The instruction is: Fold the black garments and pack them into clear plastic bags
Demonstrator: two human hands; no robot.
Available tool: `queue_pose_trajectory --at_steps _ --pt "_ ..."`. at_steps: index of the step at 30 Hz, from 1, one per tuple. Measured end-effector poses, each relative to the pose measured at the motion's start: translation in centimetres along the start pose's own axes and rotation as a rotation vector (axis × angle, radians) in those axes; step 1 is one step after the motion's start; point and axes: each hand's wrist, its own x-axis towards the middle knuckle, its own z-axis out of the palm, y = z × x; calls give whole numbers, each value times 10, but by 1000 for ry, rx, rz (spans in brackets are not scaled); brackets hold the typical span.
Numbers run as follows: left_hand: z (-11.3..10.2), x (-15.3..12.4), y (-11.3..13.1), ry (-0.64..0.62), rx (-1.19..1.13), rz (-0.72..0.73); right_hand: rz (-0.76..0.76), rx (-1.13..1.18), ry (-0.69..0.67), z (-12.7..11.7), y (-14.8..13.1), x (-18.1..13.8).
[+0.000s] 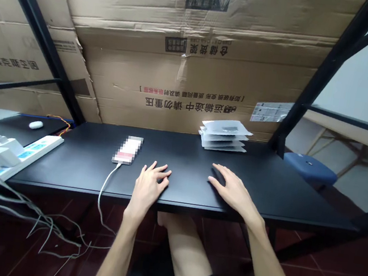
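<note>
My left hand (149,182) rests over the front of the black tabletop (185,175), fingers spread and holding nothing. Its thumb and index finger come close together. Just behind and left of it lies a phone (128,150), its screen blurred, with a white charging cable (105,186) running from its near end over the table edge. My right hand (232,187) hovers at or lies on the tabletop to the right, fingers stretched out, with nothing in it. Behind that hand sits a stack of several flat, whitish translucent packets (224,135), apart from the fingers.
A white power strip (40,149) with plugged-in chargers (1,154) and tangled cables stands at the left. Cardboard (186,74) backs the table between black metal posts (299,104). A blue stool (311,168) is at the right. A small white case (35,124) lies far left.
</note>
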Motion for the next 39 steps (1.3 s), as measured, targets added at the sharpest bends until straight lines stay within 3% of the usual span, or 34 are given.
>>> queue_pose_trajectory --at_steps 6,9,15,21,26,31,36,39 --pt "0 0 -2 1 37 23 288 731 152 -32 4 68" --pt "3 1 -3 25 37 37 406 953 193 -44 2 104" --pt "6 0 -2 77 26 26 503 1111 150 -53 2 146" --pt "7 -2 -1 90 1 41 544 1110 164 -50 4 166" --pt "5 -3 -1 72 0 41 488 1120 213 -48 -2 165" --pt "4 -3 0 64 2 37 330 1150 224 -43 -27 146" --pt "4 -2 -2 71 -21 47 213 1158 128 -18 -55 89" --pt "4 -3 -3 53 -20 49 245 1134 41 3 -63 49"
